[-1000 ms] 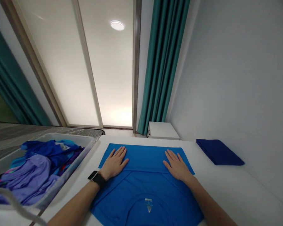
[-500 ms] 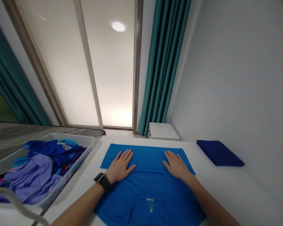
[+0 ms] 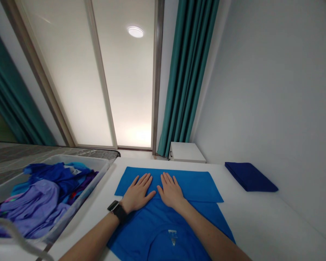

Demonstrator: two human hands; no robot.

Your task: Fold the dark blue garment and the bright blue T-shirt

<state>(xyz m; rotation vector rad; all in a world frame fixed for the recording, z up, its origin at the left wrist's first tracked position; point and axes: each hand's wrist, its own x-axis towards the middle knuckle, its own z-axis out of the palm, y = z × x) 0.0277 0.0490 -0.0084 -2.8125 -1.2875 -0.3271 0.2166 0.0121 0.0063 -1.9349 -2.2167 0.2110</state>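
A bright blue T-shirt [image 3: 198, 185] lies on the white table [image 3: 258, 221], its far end folded over into a straight band and its neckline toward me. On the left part of that band rests my left hand [image 3: 138, 192], palm down with fingers stretched out; a black watch is on the wrist. Close beside it, near the band's middle, my right hand [image 3: 170, 190] lies flat with its fingers extended. Both hands touch the fabric and grip nothing. My right forearm covers part of the shirt's right side.
At the left stands a white plastic bin [image 3: 78, 210] full of crumpled blue and purple clothes [image 3: 35, 203]. A folded navy garment [image 3: 251, 177] lies on the table's right side near the wall. Beyond the far edge is a small white cabinet [image 3: 187, 151].
My right hand has slid left across the folded band, from its right part to near the middle. My left hand has stayed in place.
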